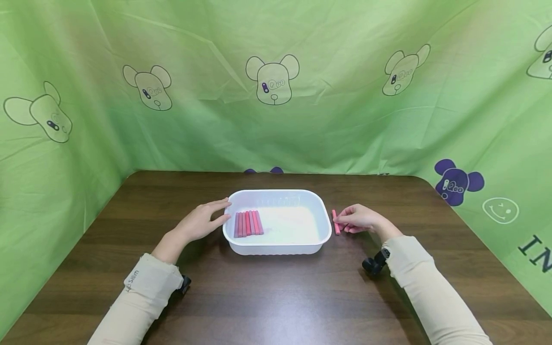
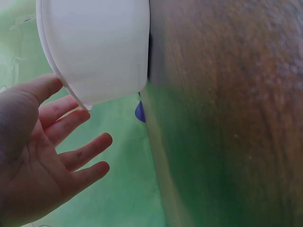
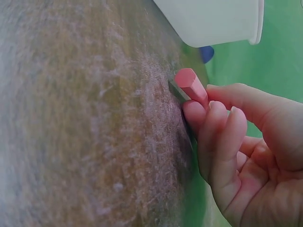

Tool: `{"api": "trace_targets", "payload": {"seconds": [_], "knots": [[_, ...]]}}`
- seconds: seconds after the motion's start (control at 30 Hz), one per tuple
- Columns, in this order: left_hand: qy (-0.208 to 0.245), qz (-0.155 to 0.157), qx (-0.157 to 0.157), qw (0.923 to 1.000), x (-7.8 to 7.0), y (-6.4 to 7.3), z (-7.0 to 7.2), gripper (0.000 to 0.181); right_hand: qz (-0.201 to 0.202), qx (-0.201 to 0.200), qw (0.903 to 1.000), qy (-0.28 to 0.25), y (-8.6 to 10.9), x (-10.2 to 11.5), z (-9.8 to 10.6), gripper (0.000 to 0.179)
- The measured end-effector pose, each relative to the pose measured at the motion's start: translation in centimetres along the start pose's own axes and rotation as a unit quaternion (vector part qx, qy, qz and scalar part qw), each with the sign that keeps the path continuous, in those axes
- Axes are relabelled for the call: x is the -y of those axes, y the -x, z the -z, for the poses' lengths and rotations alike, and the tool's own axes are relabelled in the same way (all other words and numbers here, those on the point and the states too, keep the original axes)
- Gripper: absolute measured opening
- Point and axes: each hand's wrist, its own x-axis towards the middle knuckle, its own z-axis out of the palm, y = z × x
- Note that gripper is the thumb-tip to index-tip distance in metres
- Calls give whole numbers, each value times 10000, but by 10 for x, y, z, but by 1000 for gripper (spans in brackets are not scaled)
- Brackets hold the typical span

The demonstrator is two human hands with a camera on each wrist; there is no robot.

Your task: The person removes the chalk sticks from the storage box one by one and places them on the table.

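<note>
A white plastic tub holds several pink and mauve sticks lined up side by side at its left end. My left hand rests at the tub's left rim, thumb and fingertips on the edge and fingers spread. In the left wrist view that hand reaches the corner of the rim from outside. Just right of the tub, my right hand pinches a pink stick between thumb and fingers. Seen from the right wrist, this stick has a flat, angular end close over the table.
The tub stands on a dark brown wooden table, toward its far side. Behind and beside the table hangs a green cloth printed with bear heads. Each wrist wears a small black camera.
</note>
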Motion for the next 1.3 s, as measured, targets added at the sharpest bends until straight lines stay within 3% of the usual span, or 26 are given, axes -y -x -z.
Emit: {"api": "trace_targets", "payload": {"seconds": [0.8,1.3], "knots": [[30,35,-7,10000,2,0,-1,48,37,-67,10000,-24,7,9,4,23],[8,27,-2,10000,2,-1,-1,48,521,-89,9986,34,19,37,14,40]]}}
